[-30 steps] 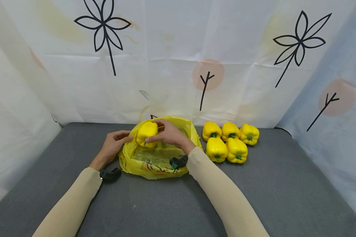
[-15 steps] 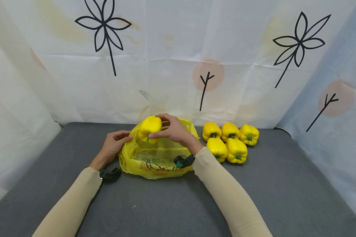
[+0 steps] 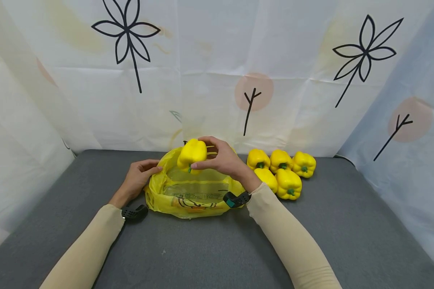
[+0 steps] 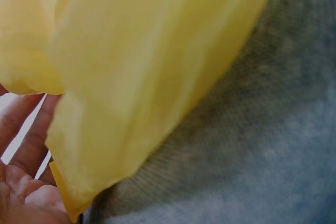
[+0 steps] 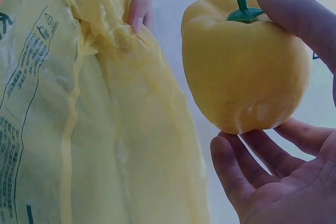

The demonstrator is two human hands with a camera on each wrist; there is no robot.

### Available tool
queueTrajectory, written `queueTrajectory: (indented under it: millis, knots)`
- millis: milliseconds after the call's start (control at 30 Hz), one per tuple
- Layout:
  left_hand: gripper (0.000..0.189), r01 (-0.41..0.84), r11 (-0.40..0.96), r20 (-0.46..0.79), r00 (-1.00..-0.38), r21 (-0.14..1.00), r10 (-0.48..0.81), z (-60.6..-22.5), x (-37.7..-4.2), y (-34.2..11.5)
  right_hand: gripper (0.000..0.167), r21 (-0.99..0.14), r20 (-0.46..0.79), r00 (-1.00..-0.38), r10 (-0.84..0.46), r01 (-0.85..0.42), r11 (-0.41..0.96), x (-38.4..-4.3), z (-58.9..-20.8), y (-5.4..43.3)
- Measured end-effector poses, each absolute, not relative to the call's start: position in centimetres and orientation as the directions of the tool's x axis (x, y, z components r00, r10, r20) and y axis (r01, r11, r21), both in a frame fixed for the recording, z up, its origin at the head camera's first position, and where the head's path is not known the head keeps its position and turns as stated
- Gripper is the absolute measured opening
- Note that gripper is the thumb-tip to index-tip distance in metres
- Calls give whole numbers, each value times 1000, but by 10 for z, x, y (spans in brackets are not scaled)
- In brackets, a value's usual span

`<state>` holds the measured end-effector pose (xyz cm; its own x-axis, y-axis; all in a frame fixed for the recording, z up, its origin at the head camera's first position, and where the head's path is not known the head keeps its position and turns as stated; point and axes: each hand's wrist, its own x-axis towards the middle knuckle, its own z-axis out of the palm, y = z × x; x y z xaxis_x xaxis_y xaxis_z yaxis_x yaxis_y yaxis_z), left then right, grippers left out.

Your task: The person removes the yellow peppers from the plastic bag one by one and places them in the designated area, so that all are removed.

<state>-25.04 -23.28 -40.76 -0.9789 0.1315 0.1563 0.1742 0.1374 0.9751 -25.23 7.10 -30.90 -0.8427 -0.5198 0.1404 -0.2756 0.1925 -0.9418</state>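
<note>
A yellow bell pepper (image 3: pixel 192 154) with a green stem is gripped in my right hand (image 3: pixel 222 159), raised over the mouth of a yellow plastic bag (image 3: pixel 195 210). In the right wrist view the thumb presses near the pepper's (image 5: pixel 244 72) stem and the fingers support its far end. My left hand (image 3: pixel 140 176) pinches the left rim of the bag between thumb and fingers. The bag's mouth gapes upward, and I see no pepper inside the part that shows. In the left wrist view the bag's side (image 4: pixel 131 77) hides most of the left fingers.
Several more yellow bell peppers (image 3: pixel 288 184) stand grouped in two rows to the right of the bag, one partly behind my right arm. Everything rests on a dark grey table (image 3: pixel 188 253). A white printed curtain (image 3: pixel 209 52) hangs behind it.
My right hand has lifted the bell pepper up from inside the bag's mouth and moved it to the right. The left hand has stayed at the rim.
</note>
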Motion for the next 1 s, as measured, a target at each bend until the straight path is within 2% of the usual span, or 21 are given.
queueTrajectory:
  millis: [1000]
  knots:
    - [43,181,132,163,-977,975,136,-408,-250,-233,83,-915,214,-827,-519,-356,192,-219,-292,130]
